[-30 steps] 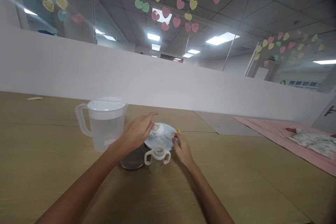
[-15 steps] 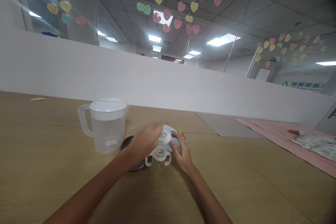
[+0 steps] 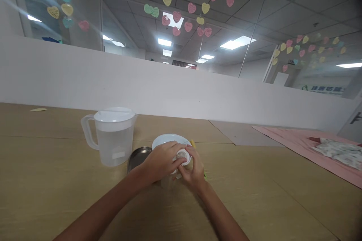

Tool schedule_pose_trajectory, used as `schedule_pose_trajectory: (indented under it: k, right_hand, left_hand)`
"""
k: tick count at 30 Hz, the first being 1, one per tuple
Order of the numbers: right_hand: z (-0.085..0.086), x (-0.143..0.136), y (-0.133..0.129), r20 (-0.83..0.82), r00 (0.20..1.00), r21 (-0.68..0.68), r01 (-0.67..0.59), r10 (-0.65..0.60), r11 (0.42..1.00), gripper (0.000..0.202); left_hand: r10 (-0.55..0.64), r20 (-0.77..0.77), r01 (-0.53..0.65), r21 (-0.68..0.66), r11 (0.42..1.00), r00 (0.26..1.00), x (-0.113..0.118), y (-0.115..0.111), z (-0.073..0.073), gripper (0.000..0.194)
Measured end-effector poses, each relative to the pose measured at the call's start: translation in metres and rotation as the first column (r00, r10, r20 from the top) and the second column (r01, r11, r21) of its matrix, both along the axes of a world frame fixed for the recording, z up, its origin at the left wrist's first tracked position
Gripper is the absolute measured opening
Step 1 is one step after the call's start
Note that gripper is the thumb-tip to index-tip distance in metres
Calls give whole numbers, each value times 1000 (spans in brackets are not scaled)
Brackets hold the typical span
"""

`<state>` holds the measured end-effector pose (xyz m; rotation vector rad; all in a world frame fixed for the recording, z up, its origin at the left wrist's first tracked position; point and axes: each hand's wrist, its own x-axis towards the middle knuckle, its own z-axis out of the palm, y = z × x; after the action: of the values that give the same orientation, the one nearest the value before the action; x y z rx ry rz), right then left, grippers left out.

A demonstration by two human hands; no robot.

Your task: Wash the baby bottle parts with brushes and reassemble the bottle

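1. Two hazards sat at the far left of what I watched: the clear plastic pitcher with a white lid (image 3: 113, 137) stood upright on the tan wooden table (image 3: 51, 180), holding what looked like water, with the left forearm near it. I judged that a careless elbow swing could have knocked it over and flooded the surface.

2. Just right of the pitcher lay a round dark metal dish (image 3: 137, 155), partly hidden behind the left wrist. I thought the wrist could have caught its rim and sent it skidding.

3. My left hand (image 3: 162, 161) was curled over the small white screw cap (image 3: 182, 156), fingers pressed together around its top. Beneath it stood the small clear baby bottle (image 3: 169, 181), mostly hidden by both hands. I reckoned a skewed cap could have cross-threaded and leaked later.

4. Behind the hands lay a pale blue round plate (image 3: 166, 140). A slipped cap could have bounced onto it, or off the table.

5. My right hand (image 3: 191, 167) pinched the cap's other side with its fingertips. I could not tell how firmly the bottle itself was braced; an unbraced bottle might have spun or tipped under twisting.

6. Well apart on the right, a pink cloth mat (image 3: 296, 141) held a folded floral fabric (image 3: 338, 150), out of harm's reach.
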<state>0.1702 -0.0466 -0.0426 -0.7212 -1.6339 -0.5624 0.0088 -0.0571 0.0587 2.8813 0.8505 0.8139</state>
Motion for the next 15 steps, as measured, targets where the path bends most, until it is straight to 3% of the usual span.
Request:
schedule_pose_trajectory:
  k: [6,11,15]
  right_hand:
    - [7,-5,-9,29,999,133,21,-25,991,62]
    - [5,-2,-11,61,992,117,102,-110,988,64]
    - [3,7,-5,114,988,129,93,-108,987,59]
  left_hand:
    - [-149,66,149,13,989,987,-1,-3,6,29]
    - [-193,156,221,-191,956,969,-9,-4,18,30]
    - [-239,259,333,-425,842,936,-15,5,18,32]
